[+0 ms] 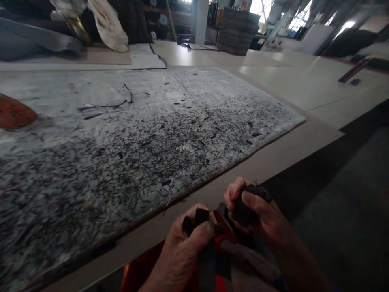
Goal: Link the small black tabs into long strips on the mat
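Near the bottom of the view, my left hand is closed around a dark fabric strip, which hangs down below the thumb. To its right, my right hand grips a dark, bunched piece of fabric, with the thumb pressed on top. Whether the two dark pieces join is hidden between the hands. Red cloth shows behind and under them. Both hands are just off the front edge of the table, in front of the body.
A worn pale board, strewn with dark scraps and threads, covers the table. On it lie eyeglasses and, at far left, an orange-red object. A plastic bag and a dark stack stand at the back.
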Action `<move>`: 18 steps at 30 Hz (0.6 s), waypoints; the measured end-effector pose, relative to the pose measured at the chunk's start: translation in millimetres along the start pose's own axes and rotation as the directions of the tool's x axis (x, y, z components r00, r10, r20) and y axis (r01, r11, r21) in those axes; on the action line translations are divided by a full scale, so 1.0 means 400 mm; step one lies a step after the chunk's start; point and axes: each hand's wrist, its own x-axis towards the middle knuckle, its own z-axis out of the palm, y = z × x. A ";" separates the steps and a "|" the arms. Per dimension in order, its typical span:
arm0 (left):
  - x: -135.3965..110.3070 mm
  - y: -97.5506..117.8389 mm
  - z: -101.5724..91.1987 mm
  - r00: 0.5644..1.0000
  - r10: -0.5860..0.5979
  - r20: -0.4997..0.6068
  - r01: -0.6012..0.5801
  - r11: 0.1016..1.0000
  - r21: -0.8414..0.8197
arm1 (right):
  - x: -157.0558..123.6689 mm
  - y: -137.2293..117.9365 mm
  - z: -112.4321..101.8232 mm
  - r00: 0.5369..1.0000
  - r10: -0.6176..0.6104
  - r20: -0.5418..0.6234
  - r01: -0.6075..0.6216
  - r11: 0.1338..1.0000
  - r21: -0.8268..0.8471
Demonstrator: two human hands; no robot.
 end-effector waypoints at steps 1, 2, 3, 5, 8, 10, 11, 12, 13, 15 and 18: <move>0.002 0.002 0.003 1.000 0.000 -0.012 0.000 1.000 0.004 | 0.000 -0.001 0.002 1.000 0.001 -0.001 -0.001 1.000 0.001; 0.003 0.004 0.006 1.000 -0.004 -0.025 0.004 1.000 0.013 | 0.000 -0.001 0.002 1.000 0.003 -0.004 -0.003 1.000 -0.001; 0.003 0.005 0.008 0.999 -0.009 -0.040 0.010 1.000 0.024 | -0.001 -0.001 -0.001 1.000 0.004 -0.006 -0.004 1.000 -0.004; 0.003 0.006 0.011 0.997 -0.013 -0.075 0.017 0.999 0.049 | -0.006 0.001 -0.019 1.000 0.016 -0.017 -0.017 0.999 -0.033; 0.001 0.002 0.010 0.992 -0.006 -0.124 0.015 0.997 0.072 | -0.025 0.010 -0.085 0.992 0.030 -0.119 -0.062 0.959 -0.277; 0.000 -0.002 0.007 0.986 -0.009 -0.166 0.026 0.995 0.100 | -0.046 0.020 -0.146 0.969 -0.013 -0.247 -0.123 0.840 -0.528; 0.000 -0.003 0.005 0.982 -0.013 -0.187 0.036 0.992 0.121 | -0.060 0.028 -0.179 0.953 -0.034 -0.302 -0.161 0.787 -0.596; 0.001 -0.004 0.003 0.980 -0.015 -0.200 0.045 0.989 0.143 | -0.076 0.039 -0.211 0.936 -0.054 -0.348 -0.195 0.744 -0.639; 0.003 -0.004 0.003 0.979 -0.017 -0.205 0.050 0.986 0.157 | -0.093 0.052 -0.242 0.918 -0.070 -0.391 -0.229 0.713 -0.663; 0.007 -0.003 0.007 0.981 -0.014 -0.194 0.045 0.987 0.154 | -0.133 0.092 -0.296 0.882 -0.095 -0.462 -0.295 0.653 -0.697; 0.014 -0.003 0.019 0.985 -0.013 -0.173 0.029 0.995 0.095 | -0.204 0.175 -0.348 0.852 -0.124 -0.509 -0.371 0.544 -0.753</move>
